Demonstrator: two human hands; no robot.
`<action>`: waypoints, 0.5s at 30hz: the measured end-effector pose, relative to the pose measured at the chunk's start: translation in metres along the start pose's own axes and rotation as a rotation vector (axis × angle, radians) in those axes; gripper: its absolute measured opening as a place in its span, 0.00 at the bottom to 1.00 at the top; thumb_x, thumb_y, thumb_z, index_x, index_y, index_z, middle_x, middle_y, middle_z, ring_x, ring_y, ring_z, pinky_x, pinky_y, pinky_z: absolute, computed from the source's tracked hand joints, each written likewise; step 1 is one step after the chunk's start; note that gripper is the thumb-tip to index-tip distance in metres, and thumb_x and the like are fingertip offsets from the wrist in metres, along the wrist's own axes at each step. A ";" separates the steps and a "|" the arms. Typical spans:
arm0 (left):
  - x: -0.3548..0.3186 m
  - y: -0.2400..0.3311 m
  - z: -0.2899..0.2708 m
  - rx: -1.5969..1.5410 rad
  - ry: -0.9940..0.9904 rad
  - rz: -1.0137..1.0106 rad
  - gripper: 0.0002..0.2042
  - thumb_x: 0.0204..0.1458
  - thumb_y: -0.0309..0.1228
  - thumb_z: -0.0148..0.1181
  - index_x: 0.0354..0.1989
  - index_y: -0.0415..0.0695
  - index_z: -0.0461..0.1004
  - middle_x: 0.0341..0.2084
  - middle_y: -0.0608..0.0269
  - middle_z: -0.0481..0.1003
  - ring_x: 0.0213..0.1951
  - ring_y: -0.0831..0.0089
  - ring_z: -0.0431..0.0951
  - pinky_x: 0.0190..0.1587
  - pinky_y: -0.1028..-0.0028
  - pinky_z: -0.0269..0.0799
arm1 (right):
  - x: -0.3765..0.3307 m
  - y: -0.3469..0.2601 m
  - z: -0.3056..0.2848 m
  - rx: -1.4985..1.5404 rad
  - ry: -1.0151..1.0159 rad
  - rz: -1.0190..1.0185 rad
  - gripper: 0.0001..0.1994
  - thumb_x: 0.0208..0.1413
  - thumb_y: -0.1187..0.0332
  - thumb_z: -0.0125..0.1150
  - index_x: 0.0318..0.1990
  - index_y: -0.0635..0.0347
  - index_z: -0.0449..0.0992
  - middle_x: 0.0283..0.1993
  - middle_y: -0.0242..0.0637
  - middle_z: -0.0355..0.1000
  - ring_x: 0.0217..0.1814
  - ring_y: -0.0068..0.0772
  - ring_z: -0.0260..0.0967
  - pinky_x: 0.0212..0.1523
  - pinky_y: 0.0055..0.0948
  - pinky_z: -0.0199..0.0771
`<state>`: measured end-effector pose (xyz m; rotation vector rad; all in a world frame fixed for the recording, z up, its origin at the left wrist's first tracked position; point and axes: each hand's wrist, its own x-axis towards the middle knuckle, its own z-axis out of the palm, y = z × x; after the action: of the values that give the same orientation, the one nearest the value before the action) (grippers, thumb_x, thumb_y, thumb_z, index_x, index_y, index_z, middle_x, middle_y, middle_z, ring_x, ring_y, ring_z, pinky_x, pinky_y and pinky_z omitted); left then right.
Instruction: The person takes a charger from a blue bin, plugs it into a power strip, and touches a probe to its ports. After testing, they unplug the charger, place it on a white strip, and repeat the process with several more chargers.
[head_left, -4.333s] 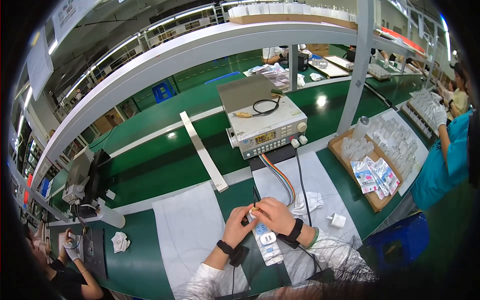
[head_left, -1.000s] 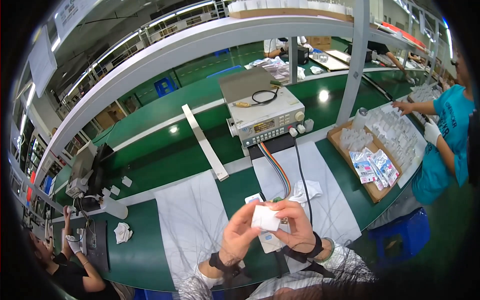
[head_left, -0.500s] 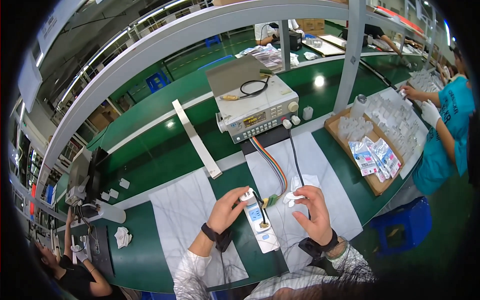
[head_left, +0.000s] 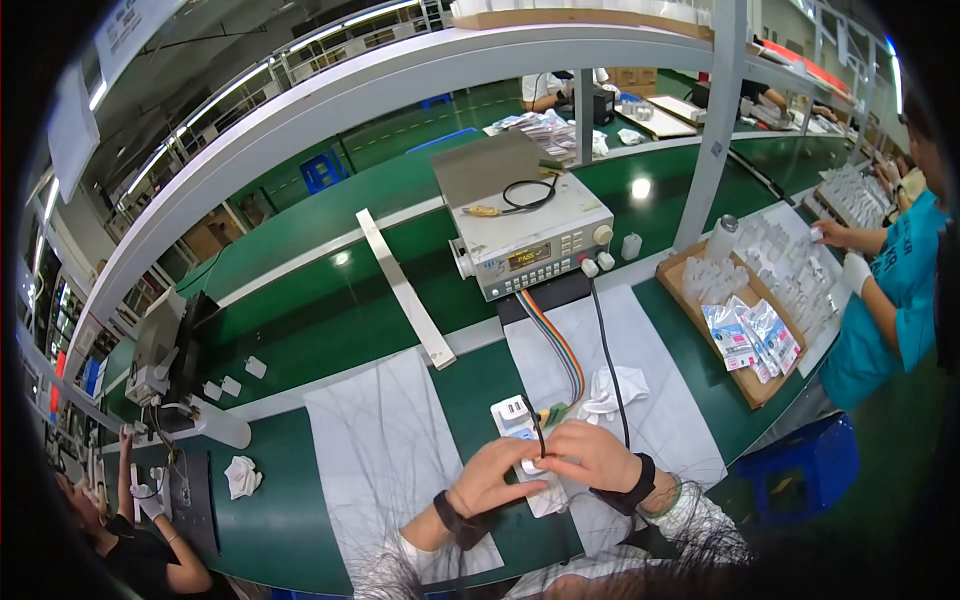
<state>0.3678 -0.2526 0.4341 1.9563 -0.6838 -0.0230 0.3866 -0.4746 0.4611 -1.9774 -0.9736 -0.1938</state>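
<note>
My left hand (head_left: 492, 476) and my right hand (head_left: 598, 458) meet over the lower half of a white power strip (head_left: 548, 498) lying on the bench. Their fingers close around a small white plug (head_left: 531, 466) on the strip, mostly hidden by the fingertips. A black cord (head_left: 538, 425) loops from the fingertips toward the strip's upper end, where a white USB charger block (head_left: 513, 409) sits. Beside that block is a small green circuit board (head_left: 552, 413) joined to a rainbow ribbon cable (head_left: 555, 345). A crumpled white cloth (head_left: 612, 392) lies beyond my right hand.
A grey bench test instrument (head_left: 530, 235) with a lit display stands ahead, black cable (head_left: 607, 350) plugged into its front. At right, a cardboard tray (head_left: 752, 388) holds clear plastic parts and packets. A white bar (head_left: 405, 290) lies left of the instrument. Co-workers sit at both sides.
Both hands have come together and down onto the plug on the strip. Before, the left was at the strip's charger end and the right hovered apart by the cloth.
</note>
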 end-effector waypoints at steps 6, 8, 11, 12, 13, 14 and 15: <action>-0.008 -0.010 0.012 0.094 -0.015 0.020 0.26 0.44 0.30 0.70 0.55 0.44 0.71 0.41 0.58 0.76 0.43 0.63 0.75 0.47 0.70 0.70 | 0.000 -0.020 0.000 0.193 0.261 -0.062 0.05 0.54 0.71 0.61 0.36 0.60 0.79 0.31 0.38 0.70 0.30 0.39 0.69 0.30 0.30 0.68; -0.002 -0.007 0.010 0.110 -0.047 -0.040 0.26 0.45 0.31 0.70 0.55 0.44 0.71 0.41 0.58 0.76 0.43 0.62 0.75 0.47 0.70 0.71 | 0.005 -0.012 0.001 0.172 0.230 -0.013 0.04 0.53 0.72 0.61 0.36 0.60 0.79 0.31 0.38 0.70 0.30 0.39 0.69 0.30 0.29 0.68; -0.001 -0.006 0.010 0.108 -0.046 -0.056 0.26 0.45 0.31 0.69 0.56 0.44 0.71 0.41 0.58 0.76 0.43 0.62 0.75 0.47 0.70 0.71 | 0.011 -0.007 0.005 0.119 0.192 0.038 0.04 0.53 0.73 0.61 0.35 0.61 0.79 0.30 0.38 0.70 0.30 0.38 0.70 0.29 0.28 0.68; -0.002 -0.006 0.010 0.099 -0.029 -0.042 0.26 0.45 0.32 0.69 0.56 0.44 0.71 0.41 0.59 0.76 0.43 0.62 0.75 0.47 0.70 0.71 | 0.010 -0.010 0.010 0.135 0.184 0.079 0.04 0.52 0.73 0.62 0.35 0.61 0.78 0.30 0.38 0.70 0.30 0.38 0.70 0.29 0.28 0.68; -0.003 -0.007 0.011 0.091 -0.013 -0.027 0.26 0.46 0.32 0.69 0.56 0.44 0.71 0.41 0.59 0.76 0.43 0.62 0.75 0.47 0.70 0.71 | 0.009 -0.013 0.014 0.151 0.176 0.118 0.04 0.52 0.73 0.62 0.34 0.61 0.78 0.30 0.37 0.70 0.29 0.38 0.70 0.29 0.28 0.68; -0.004 -0.007 0.010 0.089 -0.008 -0.031 0.26 0.46 0.32 0.69 0.56 0.44 0.71 0.41 0.59 0.76 0.43 0.62 0.75 0.47 0.70 0.71 | 0.007 -0.014 0.017 0.168 0.169 0.154 0.04 0.51 0.73 0.62 0.34 0.62 0.78 0.30 0.37 0.70 0.29 0.38 0.70 0.29 0.28 0.68; -0.004 -0.008 0.010 0.094 -0.002 -0.018 0.26 0.46 0.32 0.69 0.55 0.44 0.72 0.41 0.59 0.76 0.43 0.62 0.75 0.46 0.70 0.71 | 0.006 -0.014 0.019 0.169 0.163 0.153 0.04 0.51 0.73 0.62 0.34 0.62 0.78 0.30 0.37 0.70 0.29 0.38 0.70 0.29 0.28 0.68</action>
<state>0.3647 -0.2563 0.4216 2.0531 -0.6799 -0.0037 0.3766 -0.4524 0.4617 -1.8402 -0.7071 -0.1777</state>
